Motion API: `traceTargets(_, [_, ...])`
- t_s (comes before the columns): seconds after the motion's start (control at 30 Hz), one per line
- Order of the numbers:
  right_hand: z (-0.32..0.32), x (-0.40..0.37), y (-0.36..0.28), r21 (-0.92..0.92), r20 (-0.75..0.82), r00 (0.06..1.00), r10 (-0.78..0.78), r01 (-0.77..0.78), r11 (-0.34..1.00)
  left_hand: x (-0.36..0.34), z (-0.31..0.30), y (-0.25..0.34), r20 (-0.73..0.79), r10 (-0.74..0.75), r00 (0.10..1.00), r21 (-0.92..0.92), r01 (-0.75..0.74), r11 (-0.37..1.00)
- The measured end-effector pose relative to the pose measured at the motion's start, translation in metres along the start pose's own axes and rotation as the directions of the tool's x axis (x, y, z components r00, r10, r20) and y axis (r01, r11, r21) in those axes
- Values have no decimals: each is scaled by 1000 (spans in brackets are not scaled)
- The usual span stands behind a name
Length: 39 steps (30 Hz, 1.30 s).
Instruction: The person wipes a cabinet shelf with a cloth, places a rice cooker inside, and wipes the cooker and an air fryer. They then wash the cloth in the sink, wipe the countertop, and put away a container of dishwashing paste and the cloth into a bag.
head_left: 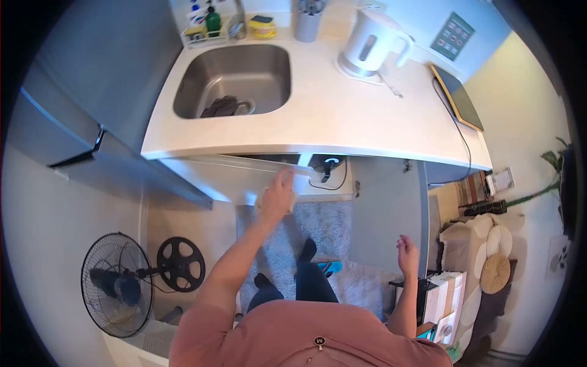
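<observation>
My left hand [278, 197] is closed at the free end of the left cabinet door [214, 174], under the counter front. A pale yellowish thing shows just under that hand, too hidden to name. The right cabinet door [388, 214] stands swung wide toward me. Beside its outer edge hangs my right hand [408, 255], fingers loosely bent and apart, holding nothing I can see. Between the doors, a black object with a light top [330, 165] and a dark cord is partly visible inside the cabinet.
A sink [284, 79] holding a dark cloth [221, 106], a white kettle [369, 46] and a dark flat panel [458, 98] with a cord are on the counter. A fan [118, 284] stands left, a grey rug [318, 223] lies underfoot, and a covered seat [483, 263] is right.
</observation>
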State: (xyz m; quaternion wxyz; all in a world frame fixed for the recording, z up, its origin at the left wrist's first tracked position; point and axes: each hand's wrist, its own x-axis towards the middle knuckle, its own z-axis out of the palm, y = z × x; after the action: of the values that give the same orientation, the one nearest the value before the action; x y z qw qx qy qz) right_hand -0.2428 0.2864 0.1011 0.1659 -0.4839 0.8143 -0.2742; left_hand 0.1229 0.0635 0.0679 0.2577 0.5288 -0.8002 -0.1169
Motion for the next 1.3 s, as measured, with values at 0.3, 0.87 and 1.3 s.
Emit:
traceTargets(0.3, [-20,31,-74,747,209,978,27,-177,641,56,-24,170,190,225,956,-637,-55,769])
traceTargets(0.87, [-63,128,-127,705,-137,864,484,-258,661,272,-99,-132,452,-239,859,162,184,969])
traceTargets(1.3, [19,-43,-124,445,-455,236,859,-775,449,320,-16,-371,734,-188,653,354,-130,926])
